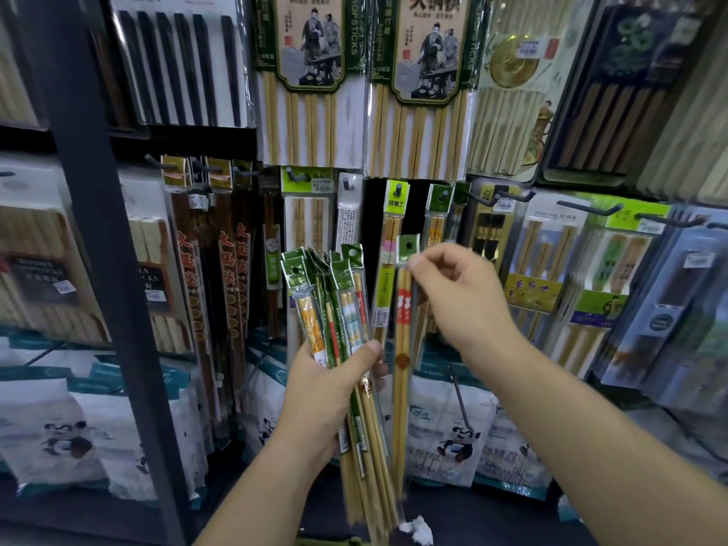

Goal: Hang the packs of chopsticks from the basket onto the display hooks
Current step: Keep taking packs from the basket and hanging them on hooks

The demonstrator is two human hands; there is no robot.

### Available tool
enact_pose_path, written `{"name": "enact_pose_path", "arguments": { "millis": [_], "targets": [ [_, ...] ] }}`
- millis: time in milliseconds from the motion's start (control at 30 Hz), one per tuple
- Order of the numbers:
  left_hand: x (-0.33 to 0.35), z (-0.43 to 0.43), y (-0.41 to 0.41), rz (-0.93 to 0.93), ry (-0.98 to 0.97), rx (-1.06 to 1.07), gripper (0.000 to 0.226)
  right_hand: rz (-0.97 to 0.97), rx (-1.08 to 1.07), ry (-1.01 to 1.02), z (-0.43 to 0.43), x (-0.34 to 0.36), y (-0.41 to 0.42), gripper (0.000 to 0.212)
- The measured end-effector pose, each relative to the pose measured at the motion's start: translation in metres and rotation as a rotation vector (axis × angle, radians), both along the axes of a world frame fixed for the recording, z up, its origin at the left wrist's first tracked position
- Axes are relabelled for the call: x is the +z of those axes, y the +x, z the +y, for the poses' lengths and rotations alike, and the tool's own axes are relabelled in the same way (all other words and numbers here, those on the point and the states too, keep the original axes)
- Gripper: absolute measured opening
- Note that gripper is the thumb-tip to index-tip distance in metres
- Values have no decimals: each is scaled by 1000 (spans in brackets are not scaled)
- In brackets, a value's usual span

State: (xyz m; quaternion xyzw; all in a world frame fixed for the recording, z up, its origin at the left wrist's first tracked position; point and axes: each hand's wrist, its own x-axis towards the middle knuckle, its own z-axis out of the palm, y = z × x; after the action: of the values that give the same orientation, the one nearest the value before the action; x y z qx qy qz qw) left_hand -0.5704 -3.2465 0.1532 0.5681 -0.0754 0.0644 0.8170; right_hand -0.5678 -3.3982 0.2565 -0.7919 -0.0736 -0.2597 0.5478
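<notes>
My left hand (pixel 331 384) grips a bundle of several slim chopstick packs (pixel 335 297) with green header cards, held upright in front of the display. My right hand (pixel 457 293) pinches a single pack (pixel 402 348) just under its green header, whose punched hole shows at the top. This pack hangs straight down, a little below and left of a display hook (pixel 441 195) that carries a similar green-topped pack. Another hook (pixel 398 189) with a yellow-green pack is right above it. The basket is out of sight.
Hooks full of chopstick packs cover the wall: long bamboo packs (pixel 311 112) above, dark red packs (pixel 208 269) at left, boxed sets (pixel 551 277) at right. A dark metal upright (pixel 106 230) stands at left. White panda-printed bags (pixel 453 439) sit on the shelf below.
</notes>
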Motion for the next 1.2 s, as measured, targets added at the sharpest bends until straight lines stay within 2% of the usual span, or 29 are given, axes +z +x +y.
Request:
{"name": "enact_pose_path", "arguments": {
  "millis": [167, 533, 933, 1033, 1133, 1200],
  "targets": [
    [-1, 2, 0, 60, -41, -8, 28, -96, -62, 160, -10, 31, 8, 21],
    [-3, 2, 1, 81, -41, -6, 33, -20, -117, 263, -12, 41, 24, 30],
    [-5, 3, 2, 87, -35, -28, 36, -15, -283, 178, -14, 14, 29, 33],
    [-2, 2, 0, 79, -30, -45, 35, 63, -196, 141, -8, -3, 18, 31],
    [1, -1, -4, 52, -5, -48, 31, 152, 28, 11, 4, -17, 8, 15],
    [2, -3, -6, 31, 4, -56, 27, 135, 110, -72, 11, -22, 6, 9]
  ]
}}
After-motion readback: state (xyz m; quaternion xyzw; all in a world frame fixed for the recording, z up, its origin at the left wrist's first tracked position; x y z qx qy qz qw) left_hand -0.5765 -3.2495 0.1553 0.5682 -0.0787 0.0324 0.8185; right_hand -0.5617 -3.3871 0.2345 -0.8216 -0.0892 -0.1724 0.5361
